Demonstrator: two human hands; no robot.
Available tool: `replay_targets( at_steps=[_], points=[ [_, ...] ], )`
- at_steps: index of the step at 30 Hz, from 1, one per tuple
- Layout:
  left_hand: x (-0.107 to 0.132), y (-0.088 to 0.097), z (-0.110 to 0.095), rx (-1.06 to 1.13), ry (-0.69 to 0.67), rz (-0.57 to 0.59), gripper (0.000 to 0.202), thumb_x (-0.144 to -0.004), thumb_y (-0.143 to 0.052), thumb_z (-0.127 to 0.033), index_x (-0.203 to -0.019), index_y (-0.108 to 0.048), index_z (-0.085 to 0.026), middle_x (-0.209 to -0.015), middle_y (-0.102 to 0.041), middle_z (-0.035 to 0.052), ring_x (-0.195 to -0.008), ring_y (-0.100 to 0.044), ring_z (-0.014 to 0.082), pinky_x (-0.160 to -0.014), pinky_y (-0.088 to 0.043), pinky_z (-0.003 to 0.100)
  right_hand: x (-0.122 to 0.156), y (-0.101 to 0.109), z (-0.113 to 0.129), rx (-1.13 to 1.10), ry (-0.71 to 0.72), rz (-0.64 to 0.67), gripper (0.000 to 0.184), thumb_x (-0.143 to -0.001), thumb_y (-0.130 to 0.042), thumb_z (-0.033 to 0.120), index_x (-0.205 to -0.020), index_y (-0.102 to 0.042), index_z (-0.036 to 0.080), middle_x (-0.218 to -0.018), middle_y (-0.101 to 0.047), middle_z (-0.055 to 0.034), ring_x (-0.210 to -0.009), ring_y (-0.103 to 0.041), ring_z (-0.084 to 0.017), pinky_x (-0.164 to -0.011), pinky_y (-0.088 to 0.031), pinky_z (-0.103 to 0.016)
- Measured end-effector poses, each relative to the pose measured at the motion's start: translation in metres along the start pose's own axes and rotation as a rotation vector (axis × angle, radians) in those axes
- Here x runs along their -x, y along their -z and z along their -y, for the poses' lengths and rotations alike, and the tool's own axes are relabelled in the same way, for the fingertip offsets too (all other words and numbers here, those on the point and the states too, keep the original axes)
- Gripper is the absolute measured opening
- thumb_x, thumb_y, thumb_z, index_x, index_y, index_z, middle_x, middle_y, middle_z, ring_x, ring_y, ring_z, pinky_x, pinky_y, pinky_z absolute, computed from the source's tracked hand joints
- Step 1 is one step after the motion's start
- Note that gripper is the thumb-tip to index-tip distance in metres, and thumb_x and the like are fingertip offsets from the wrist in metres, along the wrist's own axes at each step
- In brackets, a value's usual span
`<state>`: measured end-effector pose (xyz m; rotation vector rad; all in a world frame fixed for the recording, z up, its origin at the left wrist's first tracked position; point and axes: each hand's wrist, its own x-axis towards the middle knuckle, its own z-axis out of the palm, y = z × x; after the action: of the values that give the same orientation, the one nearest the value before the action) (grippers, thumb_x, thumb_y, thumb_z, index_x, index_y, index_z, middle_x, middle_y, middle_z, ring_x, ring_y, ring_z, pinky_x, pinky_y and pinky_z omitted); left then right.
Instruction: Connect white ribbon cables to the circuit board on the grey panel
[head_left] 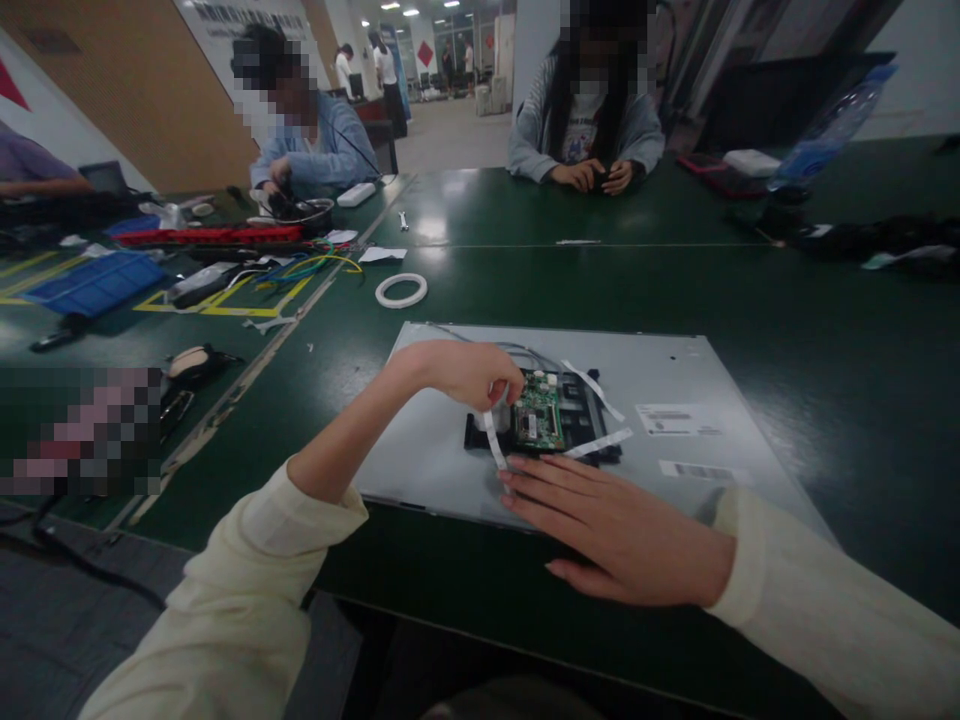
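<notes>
A flat grey panel [442, 470] lies on the green table, with a black bracket [581, 400] and a green circuit board [541, 420] on its middle. Strips of white tape run over the bracket's corners. My left hand [469, 375] is closed, its fingertips pinching the upper end of the left white tape strip [493, 440] beside the board. Stretched fingers of my right hand [600, 520] lie flat on the panel below the board, touching the lower end of that strip. Another tape strip [600, 443] passes just above my right fingers.
A roll of white tape [401, 290] lies beyond the panel. To the left are a blue tray [94, 283], wires [315, 265] and a wrench [268, 324]. Two people [315, 150] sit across the table. A plastic bottle [836, 125] is at the far right.
</notes>
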<state>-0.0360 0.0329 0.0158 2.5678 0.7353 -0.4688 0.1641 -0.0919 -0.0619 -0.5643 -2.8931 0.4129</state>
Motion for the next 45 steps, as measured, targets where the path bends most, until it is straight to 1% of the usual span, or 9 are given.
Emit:
replay_targets(
  at_steps=[16,24,28,31,33,36,39,42,45],
  points=[
    [-0.005,-0.005,0.008,-0.002,-0.031,-0.020,0.028,-0.065,-0.054,-0.006,-0.089,-0.065,-0.017,-0.073,-0.064,-0.0008,-0.066,-0.053,0.0107,-0.060,-0.035,0.020,0.000,0.001,0.001,-0.054,-0.016,0.017,0.057,-0.089,-0.046,0.031,-0.142,-0.034,0.013,-0.145,-0.034,-0.0107,-0.135,-0.026,-0.019,-0.110,-0.027,-0.039],
    [-0.007,-0.009,0.010,-0.141,0.101,-0.094,0.028,-0.064,-0.050,-0.006,-0.084,-0.067,-0.017,-0.078,-0.066,0.0022,-0.066,-0.054,0.0124,-0.057,-0.035,0.021,-0.002,0.003,0.001,-0.060,-0.021,0.059,0.058,-0.087,-0.048,0.030,-0.141,-0.036,0.011,-0.145,-0.033,-0.0111,-0.135,-0.026,-0.021,-0.111,-0.025,-0.040],
    [0.000,-0.002,0.014,-0.099,0.118,-0.136,0.028,-0.068,-0.050,-0.008,-0.088,-0.066,-0.017,-0.078,-0.066,0.0013,-0.066,-0.054,0.0109,-0.058,-0.035,0.020,0.000,0.002,0.000,-0.071,-0.027,0.048,0.059,-0.088,-0.047,0.032,-0.142,-0.034,0.013,-0.145,-0.033,-0.0102,-0.135,-0.026,-0.020,-0.111,-0.025,-0.040],
    [0.010,0.009,0.008,-0.030,0.040,-0.158,0.021,-0.074,-0.049,-0.011,-0.085,-0.065,-0.015,-0.081,-0.065,0.0012,-0.070,-0.055,0.0096,-0.064,-0.037,0.018,0.001,0.000,0.000,-0.081,-0.029,0.032,0.059,-0.088,-0.048,0.031,-0.142,-0.034,0.013,-0.145,-0.034,-0.0107,-0.135,-0.026,-0.021,-0.111,-0.025,-0.040],
    [0.014,0.012,0.003,0.020,-0.042,-0.121,0.020,-0.077,-0.047,-0.012,-0.084,-0.065,-0.015,-0.081,-0.065,0.0011,-0.071,-0.055,0.0092,-0.066,-0.037,0.018,0.001,-0.001,-0.001,-0.081,-0.031,0.031,0.059,-0.087,-0.048,0.031,-0.141,-0.035,0.013,-0.144,-0.035,-0.0108,-0.135,-0.026,-0.021,-0.111,-0.025,-0.040],
    [0.010,0.008,-0.003,0.079,-0.130,0.018,0.020,-0.079,-0.046,-0.013,-0.081,-0.066,-0.015,-0.080,-0.066,0.0005,-0.071,-0.054,0.0092,-0.067,-0.037,0.018,0.000,-0.001,0.000,-0.081,-0.034,0.026,0.057,-0.088,-0.048,0.031,-0.141,-0.036,0.013,-0.143,-0.036,-0.0113,-0.135,-0.027,-0.021,-0.110,-0.026,-0.041],
    [-0.002,-0.003,0.000,0.097,-0.107,0.143,0.018,-0.077,-0.049,-0.012,-0.076,-0.066,-0.015,-0.076,-0.066,0.0001,-0.067,-0.053,0.0096,-0.065,-0.037,0.019,0.000,0.000,0.000,-0.077,-0.025,0.009,0.056,-0.088,-0.048,0.030,-0.140,-0.037,0.012,-0.143,-0.037,-0.0119,-0.135,-0.027,-0.021,-0.110,-0.026,-0.040],
    [-0.011,-0.011,0.007,0.130,-0.046,0.162,0.019,-0.076,-0.049,-0.011,-0.077,-0.067,-0.014,-0.076,-0.067,0.0006,-0.067,-0.053,0.0099,-0.063,-0.038,0.019,0.000,0.001,0.000,-0.073,-0.019,0.008,0.056,-0.088,-0.047,0.031,-0.140,-0.037,0.012,-0.143,-0.036,-0.0114,-0.135,-0.027,-0.020,-0.111,-0.026,-0.039],
    [-0.013,-0.013,0.016,0.179,-0.043,0.171,0.019,-0.075,-0.050,-0.011,-0.080,-0.068,-0.014,-0.078,-0.067,0.0003,-0.068,-0.054,0.0096,-0.064,-0.039,0.019,0.000,0.001,0.000,-0.070,-0.026,0.023,0.056,-0.088,-0.047,0.032,-0.140,-0.037,0.012,-0.143,-0.036,-0.0110,-0.135,-0.027,-0.020,-0.111,-0.026,-0.039]
  ],
)
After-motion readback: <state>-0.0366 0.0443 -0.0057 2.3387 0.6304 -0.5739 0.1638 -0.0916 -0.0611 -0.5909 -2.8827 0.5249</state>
